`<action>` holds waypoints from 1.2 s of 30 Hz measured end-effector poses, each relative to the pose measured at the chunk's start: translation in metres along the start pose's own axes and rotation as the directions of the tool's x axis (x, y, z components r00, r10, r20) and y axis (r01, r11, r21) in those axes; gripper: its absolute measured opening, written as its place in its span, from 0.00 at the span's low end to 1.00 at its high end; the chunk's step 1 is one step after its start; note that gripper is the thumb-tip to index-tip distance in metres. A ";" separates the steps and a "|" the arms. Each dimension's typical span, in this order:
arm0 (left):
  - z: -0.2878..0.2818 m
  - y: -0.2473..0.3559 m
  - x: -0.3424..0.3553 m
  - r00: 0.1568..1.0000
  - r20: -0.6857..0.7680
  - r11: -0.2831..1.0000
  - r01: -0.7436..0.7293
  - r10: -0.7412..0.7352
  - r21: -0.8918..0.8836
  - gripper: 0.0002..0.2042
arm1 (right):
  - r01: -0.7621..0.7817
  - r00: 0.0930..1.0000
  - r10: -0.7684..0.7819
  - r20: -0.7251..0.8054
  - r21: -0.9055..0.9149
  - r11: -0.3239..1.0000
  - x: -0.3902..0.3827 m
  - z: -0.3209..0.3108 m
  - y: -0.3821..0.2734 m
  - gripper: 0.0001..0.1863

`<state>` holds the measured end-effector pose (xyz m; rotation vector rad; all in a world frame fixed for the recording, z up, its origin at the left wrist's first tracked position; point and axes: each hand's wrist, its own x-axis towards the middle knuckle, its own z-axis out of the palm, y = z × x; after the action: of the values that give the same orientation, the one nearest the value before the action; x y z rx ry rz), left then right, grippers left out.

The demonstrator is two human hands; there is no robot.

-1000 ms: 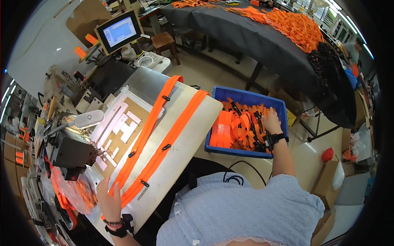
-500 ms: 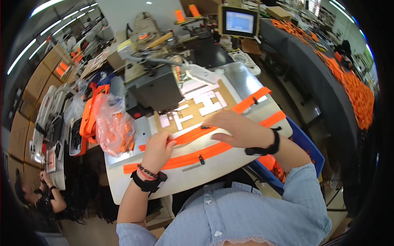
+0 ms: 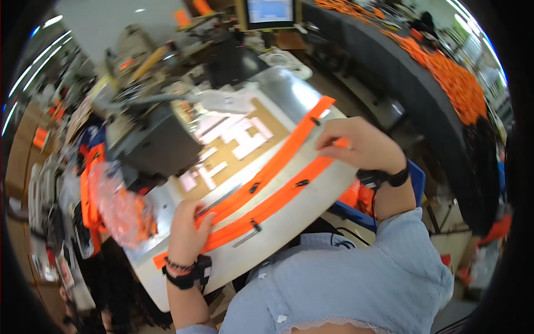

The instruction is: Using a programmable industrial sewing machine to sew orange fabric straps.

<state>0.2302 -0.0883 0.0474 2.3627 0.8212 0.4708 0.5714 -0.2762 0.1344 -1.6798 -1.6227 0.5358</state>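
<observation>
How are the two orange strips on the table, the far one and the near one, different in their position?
The far strip lies closer to the brown board; the near strip lies closer to the person.
The far strip's right end is clear of both hands; the near strip's is at the right hand.
Both are long, gently curved, carry black pulls and run to the left hand.

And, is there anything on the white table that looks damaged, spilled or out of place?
Nothing clearly stands out. Two orange strips lie roughly side by side on the white table, and I see no tear or spill, though blur could hide small flaws.
</observation>
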 end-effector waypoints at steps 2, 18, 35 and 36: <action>-0.001 0.010 -0.002 0.998 -0.049 0.997 -0.025 0.028 0.072 0.12 | -0.214 0.977 0.213 -0.035 -0.033 0.976 -0.051 -0.034 0.027 0.05; 0.024 0.005 0.007 0.996 0.045 0.945 0.084 -0.074 -0.317 0.05 | -0.789 0.567 0.679 -0.466 -0.071 0.611 -0.220 0.061 0.294 0.24; 0.027 -0.018 0.012 0.973 0.127 0.901 0.226 -0.191 -0.372 0.07 | -0.916 0.401 0.892 0.207 0.058 0.398 -0.284 0.101 0.320 0.15; 0.026 -0.018 0.012 0.972 0.132 0.901 0.230 -0.194 -0.367 0.07 | -0.914 0.398 0.893 0.211 0.013 0.405 -0.286 0.108 0.320 0.16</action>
<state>0.2443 -0.0801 0.0175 1.8981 0.8472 0.3863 0.6733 -0.5128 -0.2255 -2.3909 -0.5379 1.3199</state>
